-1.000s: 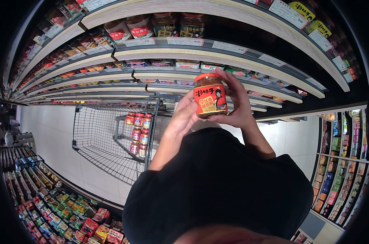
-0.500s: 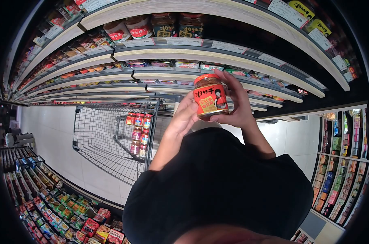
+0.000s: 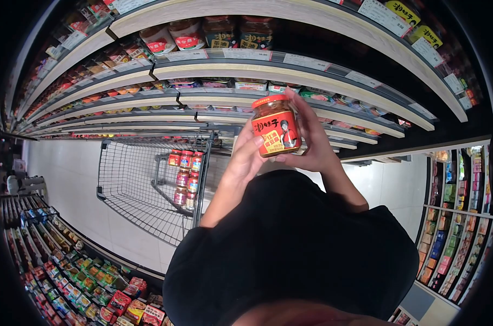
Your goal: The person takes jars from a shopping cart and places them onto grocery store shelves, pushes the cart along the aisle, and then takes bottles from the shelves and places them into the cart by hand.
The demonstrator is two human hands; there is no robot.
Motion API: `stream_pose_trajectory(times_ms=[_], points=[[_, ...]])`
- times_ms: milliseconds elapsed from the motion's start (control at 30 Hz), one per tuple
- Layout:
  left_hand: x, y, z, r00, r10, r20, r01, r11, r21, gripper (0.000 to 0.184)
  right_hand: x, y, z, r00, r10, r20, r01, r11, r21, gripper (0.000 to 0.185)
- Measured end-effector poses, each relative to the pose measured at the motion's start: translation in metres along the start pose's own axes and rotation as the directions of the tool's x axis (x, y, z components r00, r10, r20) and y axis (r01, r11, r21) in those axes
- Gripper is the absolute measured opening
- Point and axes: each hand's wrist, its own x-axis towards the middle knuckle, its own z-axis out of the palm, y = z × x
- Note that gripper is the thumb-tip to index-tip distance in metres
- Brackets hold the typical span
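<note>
Just off the grocery shelves (image 3: pixel 214 71), a red-lidded glass jar (image 3: pixel 275 129) is held slightly tilted between left hand (image 3: pixel 243 156) and right hand (image 3: pixel 317 144), both half-curled round it.

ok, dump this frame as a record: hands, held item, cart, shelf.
left hand: grips jar's left side, thumb on label
right hand: grips jar's right side, thumb low
held item: red-labelled jar, red lid on
cart: wire, jars grouped at its right end in view
shelf: jars with red-and-white or dark labels
</note>
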Motion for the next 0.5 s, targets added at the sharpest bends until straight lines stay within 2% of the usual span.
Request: stream_pose_trajectory(times_ms=[33, 100, 133, 200, 233, 267, 300, 333, 400, 433, 467, 500], points=[[0.0, 0.001, 0.003, 1.0, 0.002, 0.001, -0.002, 1.0, 0.002, 0.074, 0.001, -0.001, 0.002, 1.0, -0.003, 0.0, 0.003, 1.0, 0.001, 0.111], [-0.001, 0.002, 0.01, 0.99, 0.123, -0.069, -0.113, 0.986, 0.126, 0.086, 0.002, -0.002, 0.005, 0.999, -0.002, 0.042, 0.001, 1.0, 0.028, 0.109], [-0.001, 0.002, 0.008, 0.99, 0.122, -0.067, -0.112, 0.986, 0.126, 0.086, 0.001, -0.003, 0.005, 0.999, -0.003, 0.04, 0.002, 1.0, 0.027, 0.109], [0.0, 0.004, 0.002, 0.94, 0.323, 0.113, -0.339, 0.836, 0.432, 0.085, 0.001, -0.003, 0.005, 0.991, 0.096, 0.092, -0.104, 0.991, 0.081, 0.108], [-0.001, 0.005, 0.009, 0.907, 0.399, 0.134, -0.411, 0.772, 0.486, 0.086, 0.001, -0.006, 0.004, 0.991, 0.095, 0.091, -0.102, 0.991, 0.081, 0.108], [-0.001, 0.012, 0.006, 0.907, 0.399, 0.136, -0.412, 0.77, 0.486, 0.086, 0.001, -0.012, 0.002, 0.986, 0.137, 0.099, -0.141, 0.989, 0.041, 0.106], [-0.001, 0.025, 0.0, 0.873, 0.391, 0.29, -0.473, 0.534, 0.701, 0.083, 0.002, -0.017, 0.0, 0.978, 0.178, 0.105, -0.179, 0.984, 0.002, 0.103], [-0.002, 0.033, -0.004, 0.839, 0.331, 0.432, -0.516, 0.235, 0.823, 0.081, 0.003, -0.019, -0.003, 0.979, 0.176, 0.105, -0.177, 0.984, 0.002, 0.103], [0.0, 0.04, -0.002, 0.853, 0.284, 0.437, -0.506, 0.246, 0.827, 0.084, 0.008, -0.018, -0.011, 0.983, 0.11, 0.149, -0.089, 0.985, -0.146, 0.098], [0.002, 0.045, 0.005, 0.822, 0.304, 0.482, -0.53, 0.096, 0.843, 0.084, 0.013, -0.013, -0.011, 0.983, 0.106, 0.15, -0.084, 0.986, -0.146, 0.098], [0.004, 0.05, 0.014, 0.788, 0.317, 0.528, -0.54, -0.059, 0.84, 0.085, 0.02, -0.004, -0.012, 0.982, -0.175, 0.073, 0.185, 0.97, -0.156, 0.096], [0.005, 0.055, 0.024, 0.741, 0.368, 0.561, -0.54, -0.169, 0.824, 0.079, 0.029, 0.002, -0.013, 0.896, -0.445, 0.001, 0.438, 0.88, -0.183, 0.093]])
